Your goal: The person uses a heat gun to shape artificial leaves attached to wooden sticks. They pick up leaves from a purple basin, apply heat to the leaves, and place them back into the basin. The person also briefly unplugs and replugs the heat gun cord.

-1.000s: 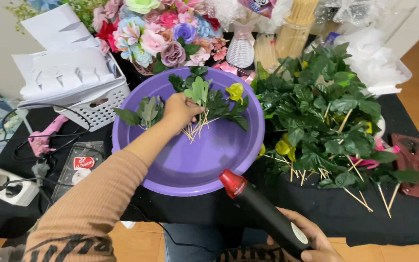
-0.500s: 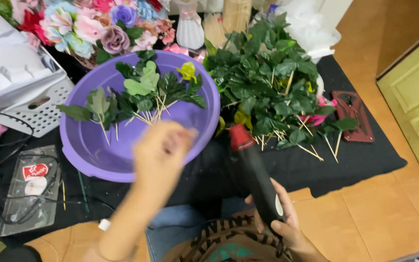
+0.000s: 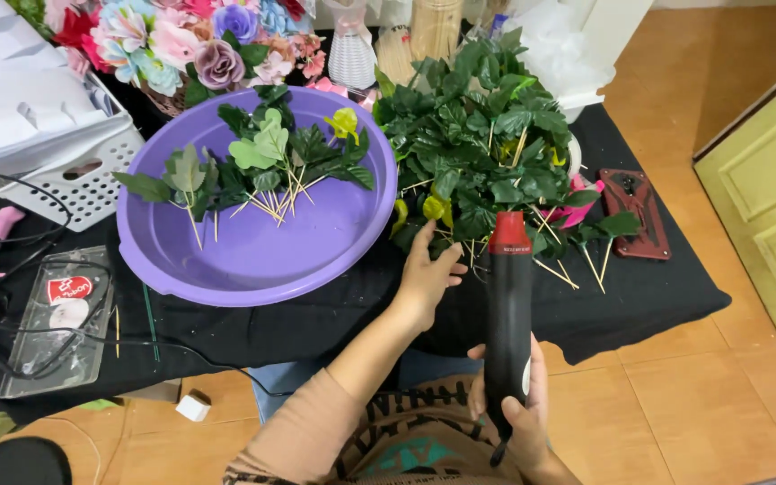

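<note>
Left hand (image 3: pixel 426 277) touches leaf pile (image 3: pixel 482 135) (right hand (image 3: pixel 518 409) grips heat gun (image 3: pixel 507 314)).

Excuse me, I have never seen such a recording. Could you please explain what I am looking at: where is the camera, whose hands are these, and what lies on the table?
The camera sits on a person's head and looks down at their own two bare hands. The left hand reaches into a pile of green leaf stems on a table covered in black cloth. The right hand holds a black tool with a red tip, pointing up. Left of the pile stands a purple tray with a few more leaf stems. Behind it are colourful flowers; at the left, a white basket.
</note>
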